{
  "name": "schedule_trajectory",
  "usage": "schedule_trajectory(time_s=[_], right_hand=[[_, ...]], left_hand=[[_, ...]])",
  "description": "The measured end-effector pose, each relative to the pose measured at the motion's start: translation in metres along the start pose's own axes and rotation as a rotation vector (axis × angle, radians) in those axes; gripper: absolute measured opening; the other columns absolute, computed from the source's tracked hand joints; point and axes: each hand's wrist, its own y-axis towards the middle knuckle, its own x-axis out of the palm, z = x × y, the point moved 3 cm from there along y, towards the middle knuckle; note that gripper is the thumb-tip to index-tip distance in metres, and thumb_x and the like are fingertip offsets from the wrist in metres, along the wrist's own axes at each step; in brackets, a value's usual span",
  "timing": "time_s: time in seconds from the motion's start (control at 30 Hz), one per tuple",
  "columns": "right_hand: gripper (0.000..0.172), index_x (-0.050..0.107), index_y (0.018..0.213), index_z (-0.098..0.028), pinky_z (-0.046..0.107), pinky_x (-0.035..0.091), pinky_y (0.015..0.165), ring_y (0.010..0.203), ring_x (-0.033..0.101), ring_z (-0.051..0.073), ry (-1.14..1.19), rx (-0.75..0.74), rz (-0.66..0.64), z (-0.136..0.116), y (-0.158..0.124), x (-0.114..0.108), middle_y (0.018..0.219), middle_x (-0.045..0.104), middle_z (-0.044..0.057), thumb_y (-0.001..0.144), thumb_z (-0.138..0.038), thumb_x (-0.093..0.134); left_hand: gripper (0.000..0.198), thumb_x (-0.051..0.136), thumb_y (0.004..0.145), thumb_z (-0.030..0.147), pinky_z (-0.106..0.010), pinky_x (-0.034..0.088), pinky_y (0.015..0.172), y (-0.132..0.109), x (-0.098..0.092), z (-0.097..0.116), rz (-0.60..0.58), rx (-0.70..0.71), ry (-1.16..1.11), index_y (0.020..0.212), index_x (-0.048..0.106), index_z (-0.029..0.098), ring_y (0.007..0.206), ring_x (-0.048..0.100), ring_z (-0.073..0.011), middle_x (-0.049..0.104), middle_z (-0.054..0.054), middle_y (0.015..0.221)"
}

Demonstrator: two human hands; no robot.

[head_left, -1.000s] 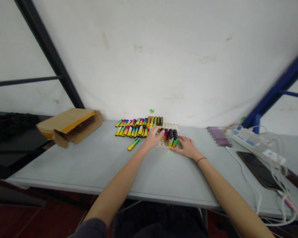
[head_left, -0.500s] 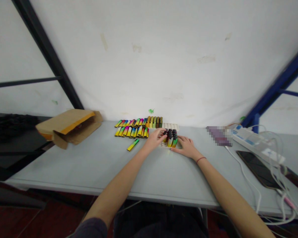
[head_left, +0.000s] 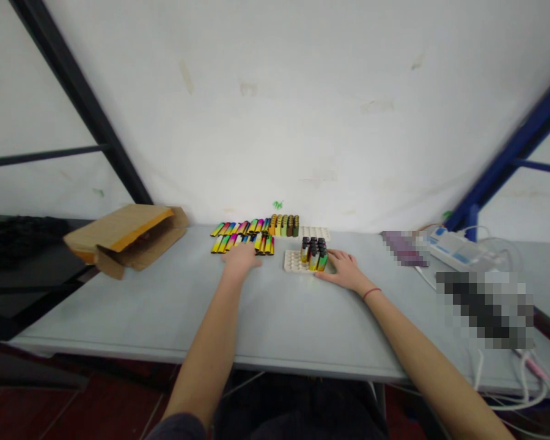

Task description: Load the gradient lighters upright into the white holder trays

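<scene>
A white tray with holes (head_left: pixel 294 261) lies on the table, and several upright lighters (head_left: pixel 316 253) with black tops and multicoloured bodies fill its right part. My right hand (head_left: pixel 346 271) holds the tray's right end, thumb at the front edge and fingers along the far side. My left hand (head_left: pixel 241 260) is over the front of a row of lying, brightly coloured lighters (head_left: pixel 222 244). Its thumb sticks out to the right; the other fingers are hidden from above, and whether it holds anything does not show.
Behind stand more upright lighters (head_left: pixel 284 225) beside a second white tray (head_left: pixel 315 233). An open brown paper bag (head_left: pixel 123 235) lies at the left. A power strip (head_left: pixel 453 247), cables and blurred-out items occupy the right side. A white wall (head_left: pixel 275 134) closes off the back.
My left hand has left the tray and moved left to the lying lighters, where the single loose lighter is now covered. My right hand stays at the tray.
</scene>
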Motion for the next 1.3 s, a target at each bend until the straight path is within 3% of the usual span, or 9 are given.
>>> schedule_trajectory(time_s=[0.2,0.33,0.47,0.6,0.7,0.9,1.07,1.17,1.3], right_hand=[[0.077,0.053,0.141,-0.020,0.049,0.032,0.110,0.135,0.043,0.034,-0.002,-0.004,-0.003,0.001,0.000,0.001,0.147,0.051,0.015,0.084,-0.071,0.055],[0.077,0.053,0.141,-0.020,0.050,0.032,0.109,0.135,0.043,0.034,-0.001,-0.002,-0.009,0.001,0.000,0.000,0.147,0.051,0.015,0.084,-0.071,0.054],[0.077,0.053,0.141,-0.020,0.050,0.033,0.109,0.134,0.044,0.034,0.003,0.000,-0.007,0.001,0.000,0.000,0.147,0.051,0.015,0.084,-0.071,0.055],[0.076,0.053,0.141,-0.022,0.049,0.033,0.109,0.135,0.043,0.034,-0.002,-0.007,0.005,0.002,0.001,0.002,0.146,0.052,0.014,0.083,-0.072,0.055],[0.076,0.053,0.141,-0.022,0.050,0.034,0.108,0.135,0.044,0.035,-0.010,-0.013,0.002,0.003,0.001,0.003,0.146,0.052,0.015,0.084,-0.071,0.055],[0.076,0.052,0.141,-0.021,0.050,0.033,0.109,0.135,0.044,0.035,-0.016,-0.015,0.001,0.003,0.001,0.002,0.147,0.051,0.015,0.084,-0.071,0.054],[0.077,0.052,0.142,-0.021,0.051,0.034,0.108,0.134,0.044,0.035,-0.011,-0.009,0.003,0.002,0.000,0.002,0.146,0.052,0.016,0.084,-0.072,0.054],[0.078,0.052,0.142,-0.019,0.051,0.033,0.109,0.134,0.044,0.035,-0.010,-0.011,0.003,0.002,0.000,0.001,0.146,0.052,0.016,0.084,-0.071,0.054],[0.075,0.054,0.140,-0.020,0.051,0.033,0.109,0.135,0.044,0.035,-0.015,-0.006,-0.002,0.002,0.000,0.001,0.146,0.052,0.016,0.084,-0.071,0.054]], left_hand=[[0.038,0.076,0.065,0.023,-0.032,0.050,0.080,0.001,0.004,-0.002,-0.074,-0.017,0.098,0.103,0.070,0.024,0.107,0.067,-0.0302,0.072,-0.012,0.116],[0.012,0.074,0.058,0.017,-0.026,0.043,0.061,0.006,0.007,-0.001,-0.007,0.120,-0.008,0.066,0.066,0.021,0.080,0.068,-0.0262,0.072,-0.008,0.074],[0.036,0.077,0.061,0.025,-0.024,0.030,0.050,0.009,0.005,0.007,0.020,0.369,-0.383,0.044,0.046,0.021,0.052,0.049,-0.0154,0.045,0.002,0.045],[0.025,0.074,0.072,0.039,-0.022,0.031,0.049,0.008,0.006,0.026,0.063,0.494,-0.867,0.070,0.059,0.019,0.052,0.046,-0.0117,0.052,0.004,0.057],[0.031,0.067,0.081,0.047,-0.021,0.037,0.050,0.007,0.017,0.044,0.020,0.483,-1.149,0.094,0.056,0.021,0.052,0.049,-0.0097,0.060,0.003,0.069],[0.038,0.064,0.084,0.054,-0.018,0.042,0.051,-0.002,0.033,0.069,-0.066,0.371,-1.570,0.100,0.046,0.025,0.051,0.054,-0.0073,0.051,0.008,0.066],[0.046,0.048,0.087,0.065,-0.017,0.021,0.037,-0.006,0.043,0.078,-0.169,0.198,-1.627,0.075,0.045,0.021,0.035,0.026,-0.0040,0.033,0.010,0.049],[0.057,0.030,0.090,0.068,-0.019,0.017,0.036,-0.005,0.051,0.080,-0.207,0.102,-1.643,0.059,0.037,0.021,0.034,0.021,-0.0051,0.025,0.008,0.044],[0.054,0.028,0.093,0.061,-0.020,0.012,0.036,-0.001,0.059,0.082,-0.208,0.022,-1.639,0.056,0.032,0.023,0.033,0.016,-0.0061,0.022,0.007,0.042]])
